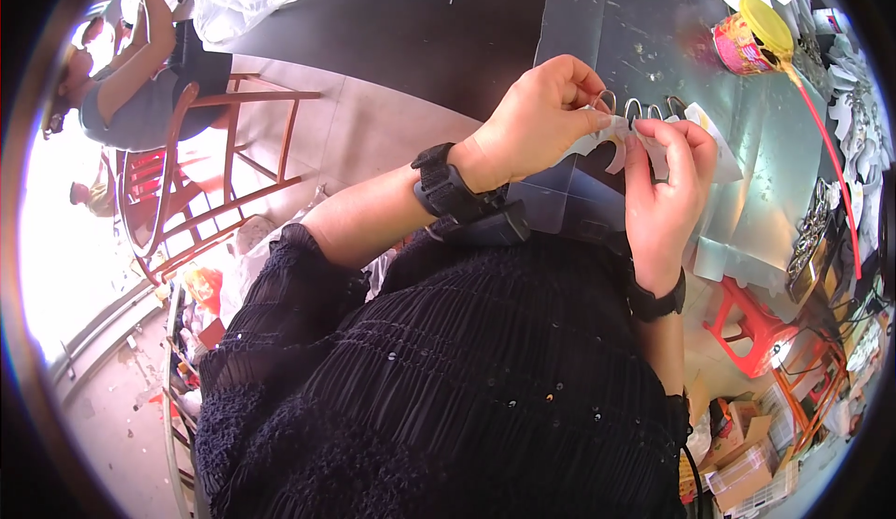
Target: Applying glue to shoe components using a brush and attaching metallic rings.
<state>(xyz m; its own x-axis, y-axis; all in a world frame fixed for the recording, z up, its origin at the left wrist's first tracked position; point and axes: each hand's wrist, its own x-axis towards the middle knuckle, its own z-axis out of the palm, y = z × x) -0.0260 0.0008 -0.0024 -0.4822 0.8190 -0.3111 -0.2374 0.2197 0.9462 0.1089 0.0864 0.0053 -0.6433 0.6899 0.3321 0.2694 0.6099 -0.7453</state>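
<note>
Head view: two bare hands work close together above the near part of the table (pixel 448 29), over its grey, scuffed sheet covering (pixel 611 29). Left hand (pixel 541 119): grip pinched, thumb against forefinger, on a thin, whitish, curved strip (pixel 617 131). Right hand (pixel 674 175): grip likewise closed, thumb and fingertips meeting on the same strip just beside the left fingertips. The strip thus lies between the two hands, clear of the body. A row of bent, silvery metal loops (pixel 634 100) stands along its far side; whether these are fixed to it cannot be told. A flat white piece (pixel 724 146) shows just right of the right hand. Farther off on the table stands a red-and-yellow tin (pixel 739 47) with a round yellow lid (pixel 765 22).

Handling, as judged: the strip should be light and rather flexible, liable to bend or twist if held at one end only; the loops look stiff, smooth and apt to slip. Fingertip holds on the strip's flat edge, one either side of a loop, appear the steadiest.
</note>
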